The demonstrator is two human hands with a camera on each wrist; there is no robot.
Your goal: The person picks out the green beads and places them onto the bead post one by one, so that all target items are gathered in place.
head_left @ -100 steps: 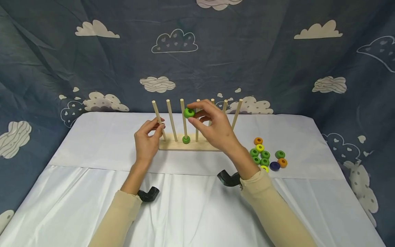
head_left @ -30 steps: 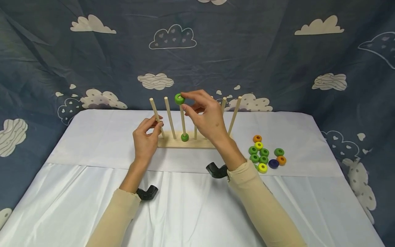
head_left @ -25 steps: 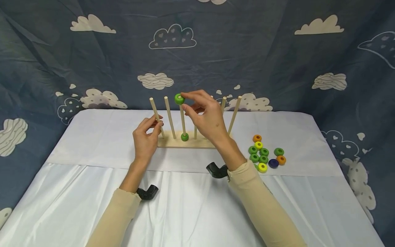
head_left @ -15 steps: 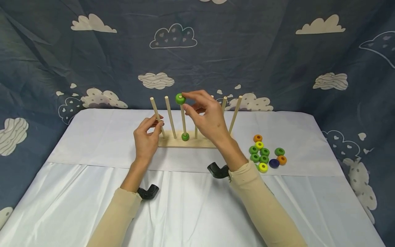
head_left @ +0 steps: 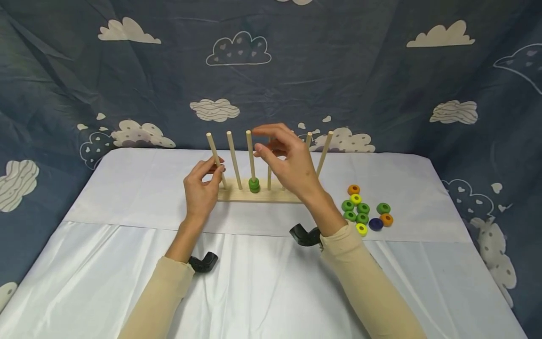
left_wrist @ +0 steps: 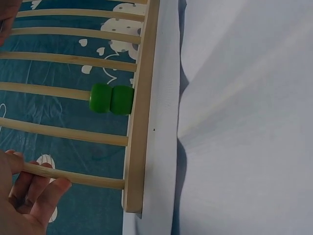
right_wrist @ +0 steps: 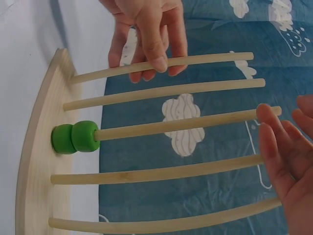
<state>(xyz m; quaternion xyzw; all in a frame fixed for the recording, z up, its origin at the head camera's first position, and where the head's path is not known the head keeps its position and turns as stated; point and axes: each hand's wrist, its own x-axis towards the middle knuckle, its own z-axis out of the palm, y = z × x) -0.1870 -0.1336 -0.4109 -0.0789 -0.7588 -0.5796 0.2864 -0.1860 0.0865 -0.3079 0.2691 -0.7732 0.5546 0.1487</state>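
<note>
A wooden rack (head_left: 235, 196) with a row of upright pegs stands on the table. On its third peg from the left, two green beads are stacked at the bottom: the upper bead (right_wrist: 85, 136) rests on the lower bead (right_wrist: 63, 139). My left hand (head_left: 201, 194) pinches the leftmost peg (left_wrist: 93, 179) between thumb and fingers, partway up. Near the top of the third peg is my right hand (head_left: 293, 165), thumb and forefinger spread apart with nothing between them. It hides parts of the pegs behind it.
To the right of the rack lie loose beads: several green beads (head_left: 362, 208), two yellow beads (head_left: 355, 199), two orange beads (head_left: 386, 219) and a dark blue bead (head_left: 375, 224). A dark cloth (head_left: 338, 84) with cloud prints hangs behind the white-covered table (head_left: 127, 197).
The right hand brought a green bead to the third peg's top and let go; the bead slid down onto the lower one. The left hand keeps its hold on the leftmost peg.
</note>
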